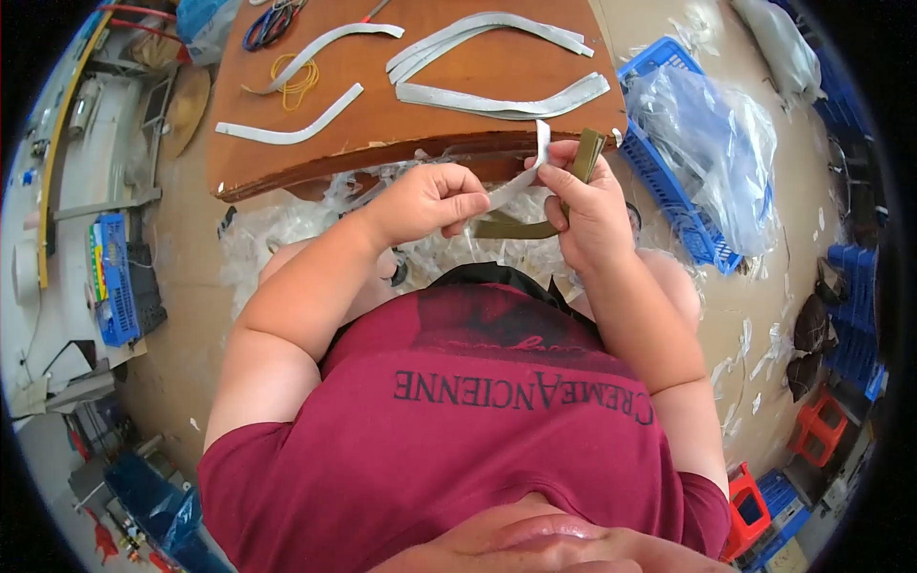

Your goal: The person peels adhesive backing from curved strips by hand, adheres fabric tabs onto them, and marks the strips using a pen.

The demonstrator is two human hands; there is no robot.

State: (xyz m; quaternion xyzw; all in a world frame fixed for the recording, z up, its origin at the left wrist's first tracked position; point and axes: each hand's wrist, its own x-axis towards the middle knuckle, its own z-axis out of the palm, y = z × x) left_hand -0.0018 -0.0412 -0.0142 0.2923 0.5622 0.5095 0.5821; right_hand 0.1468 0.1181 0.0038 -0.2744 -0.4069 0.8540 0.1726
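My left hand (430, 202) is closed in a pinch at the lower end of a white strip (516, 186). The strip slants up to my right hand (587, 202), where thumb and fingers grip it near its upper end. That same hand is wrapped round a folded olive-green strap (591, 145). A length of the strap bends below the hand and runs left under the white strip. Both hands are in front of the table's near edge, above my lap. On the table lie bundles of grey-white strips (501, 97) and a single white strip (291, 127).
The brown table (353, 86) has a worn front edge and bears yellow cord (298, 81) and scissors (272, 27). Clear plastic scraps (277, 234) cover the floor below. A blue crate (669, 186) with plastic bags (712, 143) stands right; red stools (819, 427) are farther off.
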